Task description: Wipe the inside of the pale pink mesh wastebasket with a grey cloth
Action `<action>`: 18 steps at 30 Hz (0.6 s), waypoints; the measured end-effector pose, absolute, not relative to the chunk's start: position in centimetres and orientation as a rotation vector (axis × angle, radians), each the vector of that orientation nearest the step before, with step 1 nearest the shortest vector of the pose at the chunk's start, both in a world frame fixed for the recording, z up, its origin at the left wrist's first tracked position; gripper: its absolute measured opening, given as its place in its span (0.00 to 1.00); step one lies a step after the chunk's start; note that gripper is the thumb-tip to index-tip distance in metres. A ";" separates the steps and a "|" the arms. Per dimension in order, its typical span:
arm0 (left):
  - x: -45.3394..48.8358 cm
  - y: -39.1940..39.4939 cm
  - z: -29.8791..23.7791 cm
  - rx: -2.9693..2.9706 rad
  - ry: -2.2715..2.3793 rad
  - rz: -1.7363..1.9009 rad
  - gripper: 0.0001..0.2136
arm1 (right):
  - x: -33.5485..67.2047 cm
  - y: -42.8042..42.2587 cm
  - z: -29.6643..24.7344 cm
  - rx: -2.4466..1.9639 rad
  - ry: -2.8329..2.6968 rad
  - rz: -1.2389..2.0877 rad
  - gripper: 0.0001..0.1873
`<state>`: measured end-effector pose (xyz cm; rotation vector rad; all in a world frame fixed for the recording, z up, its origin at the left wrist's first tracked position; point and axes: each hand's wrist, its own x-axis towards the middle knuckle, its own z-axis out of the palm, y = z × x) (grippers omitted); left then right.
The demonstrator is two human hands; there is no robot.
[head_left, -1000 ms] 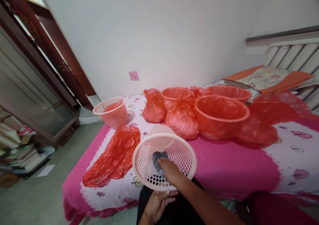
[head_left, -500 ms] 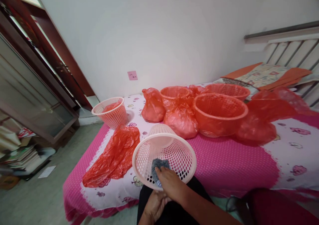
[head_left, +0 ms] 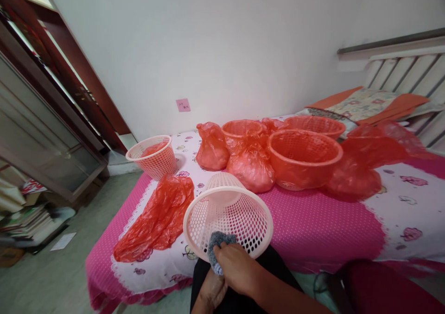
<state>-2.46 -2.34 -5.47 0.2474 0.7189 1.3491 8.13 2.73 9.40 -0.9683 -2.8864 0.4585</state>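
Bright, soft, even daylight; sharp centre, wide-angle bending at the edges.

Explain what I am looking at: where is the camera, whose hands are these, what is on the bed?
There is no machine: one camera sits on a person's head, looking down at their own two hands. The right hand grips a grey cloth at the rim of a pale mesh basket, tipped with its opening toward the camera. The left hand is below it, mostly hidden, so its grip is unclear. On the pink bed lie a loose red bag, a small basket and a big basket lined in red.
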 end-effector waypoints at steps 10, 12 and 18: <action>-3.5 -2.5 -7.1 0.232 0.789 1.353 0.23 | 9.5 3.7 12.4 -0.746 -2.637 1.165 0.24; -4.1 -2.5 -7.3 0.242 0.776 1.387 0.26 | 9.8 4.4 12.3 -0.642 -2.379 1.419 0.27; -4.3 -2.7 -4.9 0.327 0.790 1.366 0.18 | 11.3 6.1 12.0 -0.722 -1.996 1.357 0.30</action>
